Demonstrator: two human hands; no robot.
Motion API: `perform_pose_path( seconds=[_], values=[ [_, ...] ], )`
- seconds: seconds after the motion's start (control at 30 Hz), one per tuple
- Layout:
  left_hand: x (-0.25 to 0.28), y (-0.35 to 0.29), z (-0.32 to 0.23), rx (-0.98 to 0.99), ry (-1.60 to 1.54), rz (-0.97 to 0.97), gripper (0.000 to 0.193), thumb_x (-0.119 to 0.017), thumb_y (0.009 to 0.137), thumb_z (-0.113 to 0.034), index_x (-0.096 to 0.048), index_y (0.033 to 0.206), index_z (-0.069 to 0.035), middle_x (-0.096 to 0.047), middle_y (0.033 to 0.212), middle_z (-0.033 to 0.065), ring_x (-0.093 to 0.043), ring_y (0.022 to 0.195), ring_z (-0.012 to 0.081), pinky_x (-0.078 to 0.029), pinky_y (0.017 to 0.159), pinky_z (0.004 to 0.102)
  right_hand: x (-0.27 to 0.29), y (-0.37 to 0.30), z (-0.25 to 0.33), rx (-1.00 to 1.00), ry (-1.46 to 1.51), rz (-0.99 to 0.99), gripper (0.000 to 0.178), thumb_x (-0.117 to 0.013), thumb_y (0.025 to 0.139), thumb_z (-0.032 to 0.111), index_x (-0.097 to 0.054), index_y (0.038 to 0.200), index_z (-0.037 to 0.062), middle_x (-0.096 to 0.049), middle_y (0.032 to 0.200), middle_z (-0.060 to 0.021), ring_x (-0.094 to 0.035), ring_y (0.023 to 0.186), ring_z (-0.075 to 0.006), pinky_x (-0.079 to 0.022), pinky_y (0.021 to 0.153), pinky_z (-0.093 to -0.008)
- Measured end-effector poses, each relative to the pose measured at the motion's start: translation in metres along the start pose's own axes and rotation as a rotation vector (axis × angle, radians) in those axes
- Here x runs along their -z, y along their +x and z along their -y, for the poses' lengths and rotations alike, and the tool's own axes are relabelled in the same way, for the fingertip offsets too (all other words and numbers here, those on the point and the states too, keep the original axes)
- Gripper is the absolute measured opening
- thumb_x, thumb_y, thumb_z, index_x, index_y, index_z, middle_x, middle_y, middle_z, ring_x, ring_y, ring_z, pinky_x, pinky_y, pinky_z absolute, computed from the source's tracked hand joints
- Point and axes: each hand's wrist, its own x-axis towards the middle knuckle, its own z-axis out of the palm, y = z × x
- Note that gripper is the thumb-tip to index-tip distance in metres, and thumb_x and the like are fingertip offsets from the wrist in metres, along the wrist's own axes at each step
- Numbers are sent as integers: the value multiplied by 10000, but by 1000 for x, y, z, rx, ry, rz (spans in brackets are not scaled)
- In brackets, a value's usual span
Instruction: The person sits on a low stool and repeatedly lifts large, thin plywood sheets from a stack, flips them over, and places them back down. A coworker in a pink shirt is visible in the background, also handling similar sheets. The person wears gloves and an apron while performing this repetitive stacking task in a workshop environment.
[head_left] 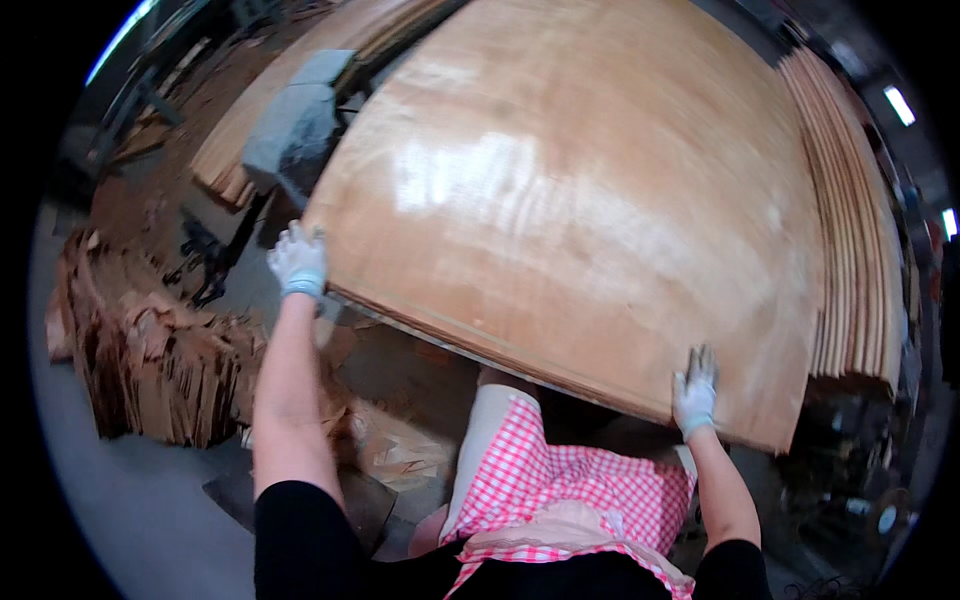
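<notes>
Your right hand [696, 390] is lying on the glossy wood sheet [580, 220], fingers outstretched; left hand [298, 262] is touching its corner, can't tell if gripping.

The left arm [290, 400] reaches forward, nearly straight, its gloved left grip [298, 262] back upward, the finger bend too blurred to judge. The right arm [724, 487] reaches less far forward, its gloved right grip [695, 390] palm down, fingers extended.
</notes>
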Motion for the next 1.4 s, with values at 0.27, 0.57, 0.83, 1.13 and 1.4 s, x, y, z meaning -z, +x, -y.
perform_pose_path(
  seconds=[0.27,0.57,0.83,1.13,1.4],
  values=[
    [43,-149,-173,-443,190,-299,702,-355,962,-484,-286,1470,-5,-250,1532,239,-220,1431,364,-106,1173,513,-3,3,-1,-13,-14,-60,660,-451,946,411,-301,1478,52,-225,1542,-230,-207,1427,-386,-101,1176,-490],
    [7,-270,-256,-881,-204,-53,677,-507,910,-421,-383,1421,5,-264,1525,241,-201,1428,395,-80,1169,506,-6,5,3,2,16,-126,640,-447,944,434,-339,1462,74,-260,1531,-218,-242,1420,-369,-116,1174,-484],
    [9,-336,-316,-955,-316,-95,696,-531,898,-373,-320,1456,-14,-289,1505,247,-236,1408,402,-139,1155,512,-7,4,5,-6,41,-131,646,-412,955,468,-329,1474,93,-248,1542,-202,-234,1422,-369,-111,1176,-473],
    [5,-291,-281,-759,-158,-227,668,-496,924,-367,-339,1427,44,-323,1489,252,-269,1396,386,-147,1170,475,-8,5,9,-16,41,-142,651,-383,963,489,-310,1486,109,-233,1551,-189,-219,1433,-348,-92,1181,-468],
    [19,-325,-307,-862,-364,-286,664,-528,905,-276,-300,1445,35,-342,1471,255,-275,1385,399,-174,1149,507,3,5,7,-23,92,-59,669,-409,940,508,-359,1464,94,-261,1542,-189,-221,1435,-342,-113,1178,-488]
  ],
)
